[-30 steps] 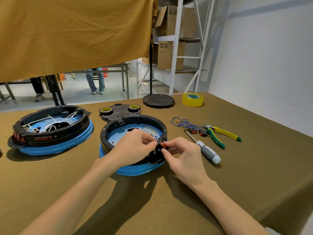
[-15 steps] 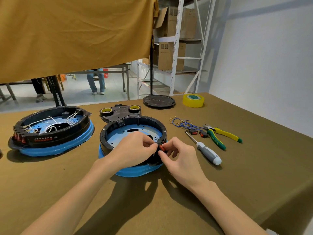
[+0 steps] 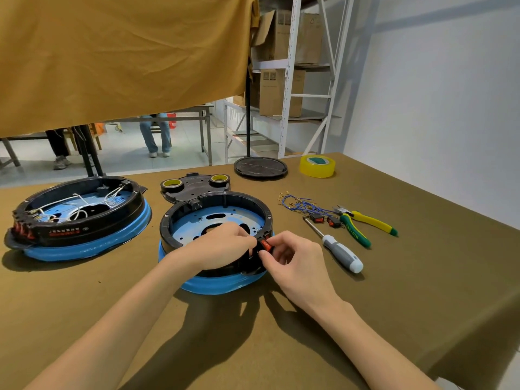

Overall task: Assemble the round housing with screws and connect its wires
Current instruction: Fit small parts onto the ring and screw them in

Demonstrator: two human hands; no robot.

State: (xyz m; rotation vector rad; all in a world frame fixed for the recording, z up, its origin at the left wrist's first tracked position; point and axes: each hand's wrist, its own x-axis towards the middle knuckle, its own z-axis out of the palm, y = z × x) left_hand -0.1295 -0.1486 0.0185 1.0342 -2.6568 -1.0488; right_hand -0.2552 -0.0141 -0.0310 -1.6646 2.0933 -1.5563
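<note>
A mustard-yellow cloth (image 3: 121, 54) is hung across the upper left, above a table (image 3: 422, 277) covered in olive-brown fabric. A plain white wall (image 3: 439, 94) is seen at the right, with a white metal shelving unit (image 3: 292, 80) loaded with cardboard boxes (image 3: 281, 91) beside it. Under the cloth's edge, a pale tiled floor (image 3: 126, 159), a grey metal table (image 3: 202, 119) and the legs of two people (image 3: 154, 136) are visible.

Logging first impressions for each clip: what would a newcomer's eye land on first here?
Both hands meet at the near rim of the black-and-blue round housing at centre, the right hand pinching a red switch there, the left hand beside it. A second, wired housing sits at left.
</note>
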